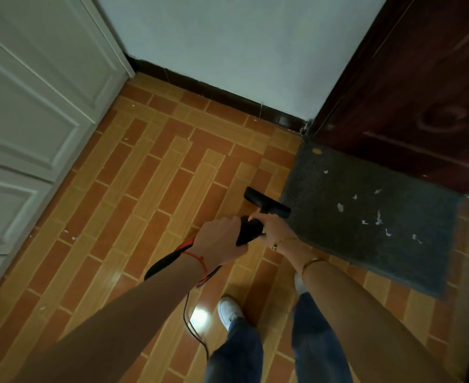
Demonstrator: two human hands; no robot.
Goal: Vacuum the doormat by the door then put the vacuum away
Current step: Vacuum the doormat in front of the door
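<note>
Left hand [219, 239]: we grip the vacuum [248, 230] by its black body, fingers curled round it from above.
Right hand [269, 228]: fingers pinch the vacuum's neck just behind the nozzle [266, 203]; how tightly, we cannot tell.
Nozzle: it sits at the near-left edge of the mat [366, 217], one end touching or just over the border, the rest over the tiles [150, 175] — not yet on the pile.
Mat: dark, lying against the brown door [421, 92], with white scraps [377, 217] scattered across its middle and right, well apart from the nozzle.
Cord [192, 324]: it trails from the vacuum down past our left shoe [229, 310].
Risk, cord: we judge a step back or a turn could snag it underfoot and jerk the vacuum out of line.
Risk, mat: pushing the nozzle in from the edge may ruck or slide the mat on the glossy tiles if suction grabs the border.
Risk, scraps: light paper could scatter onto the floor ahead of the nozzle — a slow, low pass would suit.
Risk, door: the far scraps lie near it, so a long stroke might knock the nozzle against the wood.
</note>
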